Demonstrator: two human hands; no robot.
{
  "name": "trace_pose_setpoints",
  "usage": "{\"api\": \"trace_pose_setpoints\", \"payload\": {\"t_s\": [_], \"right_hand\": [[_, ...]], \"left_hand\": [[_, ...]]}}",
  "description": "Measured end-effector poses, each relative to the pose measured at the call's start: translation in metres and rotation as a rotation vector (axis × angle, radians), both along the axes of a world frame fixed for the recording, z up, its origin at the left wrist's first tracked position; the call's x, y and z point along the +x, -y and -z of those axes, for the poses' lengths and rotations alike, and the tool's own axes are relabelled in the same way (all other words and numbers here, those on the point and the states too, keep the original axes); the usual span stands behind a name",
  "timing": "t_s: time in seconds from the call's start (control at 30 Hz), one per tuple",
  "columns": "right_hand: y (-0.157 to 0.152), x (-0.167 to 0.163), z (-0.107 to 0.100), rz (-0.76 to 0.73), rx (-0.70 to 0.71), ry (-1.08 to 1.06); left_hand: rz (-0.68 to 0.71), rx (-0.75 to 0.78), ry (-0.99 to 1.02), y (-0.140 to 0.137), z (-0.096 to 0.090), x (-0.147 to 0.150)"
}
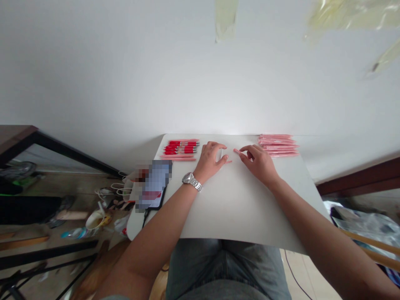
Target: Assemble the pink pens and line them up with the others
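Note:
My left hand (211,157), with a metal watch (191,181) on its wrist, hovers over or rests on the middle of the white table. Its thumb and fingertips are apart, with no held object visible between them. A short, thin pink piece (229,161) shows by the thumb tip. To the right, my right hand (258,161) is closed in a pinch on a small pink stick (236,151), whose end points left toward the other hand. Most of that stick is hidden by the fingers, so its exact kind is unclear.
Red pens (181,148) lie in a row at the back left, with pale pink sticks (178,158) beside them. A stack of pink wrapped sticks (278,145) lies back right. A phone (154,185) with a cable sits on the table's (225,216) left edge. A wall stands behind.

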State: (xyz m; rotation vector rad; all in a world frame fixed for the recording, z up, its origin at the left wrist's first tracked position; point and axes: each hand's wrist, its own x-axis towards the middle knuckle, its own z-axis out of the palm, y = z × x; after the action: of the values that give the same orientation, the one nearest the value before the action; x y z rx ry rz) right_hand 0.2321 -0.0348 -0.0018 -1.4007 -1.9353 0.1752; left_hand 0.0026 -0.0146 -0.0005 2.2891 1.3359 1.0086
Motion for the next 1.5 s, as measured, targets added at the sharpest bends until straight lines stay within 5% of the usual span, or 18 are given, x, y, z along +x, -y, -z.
{"api": "trace_pose_setpoints", "payload": {"t_s": [0.37, 0.67, 1.17, 1.5], "right_hand": [[0.005, -0.006, -0.008, 0.049, -0.086, -0.118], [0.006, -0.002, 0.001, -0.145, -0.226, -0.107], [0.005, -0.001, -0.003, -0.075, -0.201, -0.092], [0.005, 0.0, -0.007, 0.056, -0.041, -0.027]], "left_hand": [[-0.119, 0.04, 0.294, -0.008, 0.001, -0.005], [-0.154, -0.135, 0.501, -0.007, -0.005, -0.005], [-0.214, -0.083, 0.514, -0.008, -0.005, -0.003], [-0.19, -0.1, 0.531, -0.005, -0.009, -0.002]]}}
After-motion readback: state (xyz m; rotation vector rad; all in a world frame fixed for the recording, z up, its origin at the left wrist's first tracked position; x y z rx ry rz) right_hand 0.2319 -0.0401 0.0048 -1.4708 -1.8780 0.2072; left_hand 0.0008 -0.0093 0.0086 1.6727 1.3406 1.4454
